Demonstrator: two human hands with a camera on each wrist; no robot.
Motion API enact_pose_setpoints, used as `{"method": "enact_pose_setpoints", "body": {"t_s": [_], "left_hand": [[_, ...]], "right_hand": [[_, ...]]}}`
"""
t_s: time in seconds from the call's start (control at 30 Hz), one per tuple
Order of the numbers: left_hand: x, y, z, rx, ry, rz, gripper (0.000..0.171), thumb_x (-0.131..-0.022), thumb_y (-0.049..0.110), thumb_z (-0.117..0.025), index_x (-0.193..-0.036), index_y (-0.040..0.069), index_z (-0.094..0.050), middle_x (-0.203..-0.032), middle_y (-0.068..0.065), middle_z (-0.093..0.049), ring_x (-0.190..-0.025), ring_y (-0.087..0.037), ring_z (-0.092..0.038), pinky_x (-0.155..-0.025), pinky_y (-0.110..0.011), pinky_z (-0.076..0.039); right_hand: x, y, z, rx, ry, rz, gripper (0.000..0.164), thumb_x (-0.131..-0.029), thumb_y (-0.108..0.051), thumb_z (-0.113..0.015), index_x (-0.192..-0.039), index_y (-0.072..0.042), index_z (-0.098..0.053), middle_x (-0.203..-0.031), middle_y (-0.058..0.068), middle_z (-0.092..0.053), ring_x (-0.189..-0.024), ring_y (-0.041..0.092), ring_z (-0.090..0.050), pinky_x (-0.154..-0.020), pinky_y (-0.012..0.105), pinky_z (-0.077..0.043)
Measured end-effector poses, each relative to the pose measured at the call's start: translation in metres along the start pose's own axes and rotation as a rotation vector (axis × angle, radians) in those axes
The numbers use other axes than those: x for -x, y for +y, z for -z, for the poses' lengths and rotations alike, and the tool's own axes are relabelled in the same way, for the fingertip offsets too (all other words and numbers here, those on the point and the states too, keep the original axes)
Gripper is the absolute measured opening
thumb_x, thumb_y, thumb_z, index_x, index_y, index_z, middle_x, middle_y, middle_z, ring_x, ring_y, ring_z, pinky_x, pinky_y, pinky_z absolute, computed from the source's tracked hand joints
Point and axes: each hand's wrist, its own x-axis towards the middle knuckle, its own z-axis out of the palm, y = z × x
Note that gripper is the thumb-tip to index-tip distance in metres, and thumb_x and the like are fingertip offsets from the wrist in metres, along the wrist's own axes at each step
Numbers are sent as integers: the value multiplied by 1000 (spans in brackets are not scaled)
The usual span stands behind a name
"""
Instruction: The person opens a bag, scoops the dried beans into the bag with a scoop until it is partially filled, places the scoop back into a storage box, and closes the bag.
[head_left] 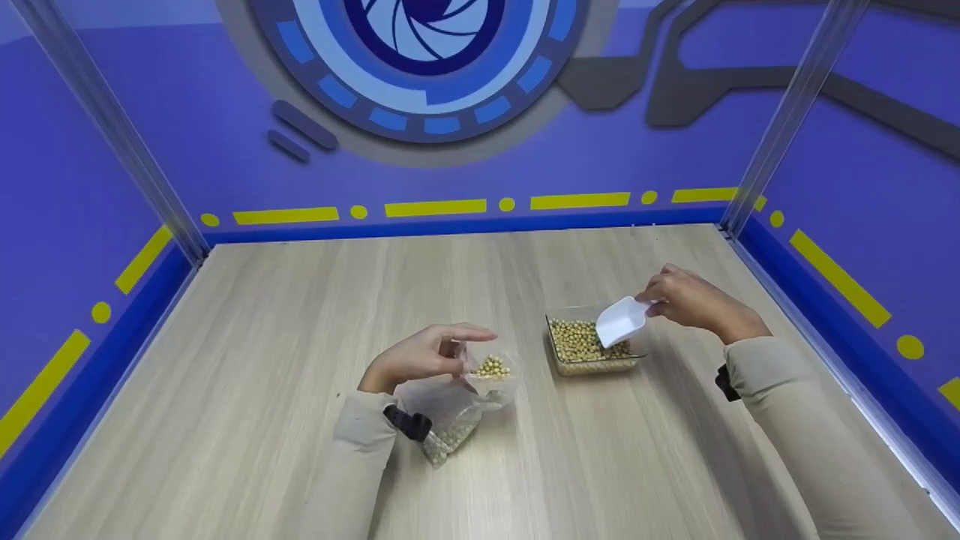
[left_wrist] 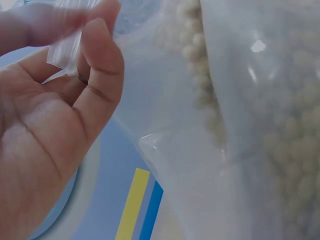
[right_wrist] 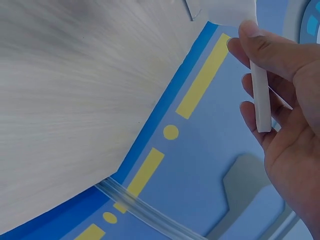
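Observation:
In the head view my right hand [head_left: 686,301] grips the handle of a white scoop [head_left: 621,321]. The scoop's lip dips into a clear rectangular container [head_left: 596,367] of round, pale yellow beans [head_left: 577,341]. The right wrist view shows the thumb and fingers around the scoop's handle [right_wrist: 261,97]. My left hand [head_left: 424,356] pinches the edge of a clear plastic bag [head_left: 495,390], whose mouth is open with beans visible inside. Thumb and fingertips of the left hand [left_wrist: 55,110] press the bag's edge [left_wrist: 65,55] in the left wrist view.
A second clear bag [head_left: 450,427] with beans in it lies on the wooden table [head_left: 262,390] beside the left wrist, partly behind the dark wrist strap [head_left: 409,424]. Blue-purple panels [head_left: 150,97] with yellow marks enclose the table at the back and sides.

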Motion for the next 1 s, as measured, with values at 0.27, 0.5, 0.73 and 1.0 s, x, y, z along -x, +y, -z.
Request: {"method": "enact_pose_setpoints", "body": {"t_s": [0.27,0.5,0.73,1.0], "left_hand": [[2,0,1,7,-3,-7,55,-86,-8,-53,-140,-4,-46,-147,-21,-40,-70,-4,-56,-67,-20,-51],[0,-4,-2,16,-2,4,56,-85,-12,-50,-140,-4,-45,-148,-22,-38,-71,-4,-56,-68,-18,-51],[-2,-8,-3,8,6,2,57,-84,-13,-50,-140,-6,-45,-145,-23,-42,-71,-3,-56,-67,-19,-49],[-2,-13,-5,38,5,0,57,-82,-13,-49,-139,-7,-45,-146,-22,-41,-71,0,-55,-65,-19,-48]], "right_hand": [[0,0,4,23,-3,-16,23,-73,2,-77,-97,0,-76,-87,11,-72,-80,23,-56,-70,39,-51],[2,-2,9,57,-12,3,21,-73,2,-77,-94,-2,-77,-85,11,-71,-79,23,-55,-69,39,-50],[0,-7,12,145,-9,41,18,-71,4,-78,-87,-5,-77,-80,9,-70,-75,22,-53,-68,39,-50],[-3,-18,10,224,-34,11,18,-71,6,-76,-85,-5,-77,-78,9,-68,-74,21,-51,-66,36,-46]]}}
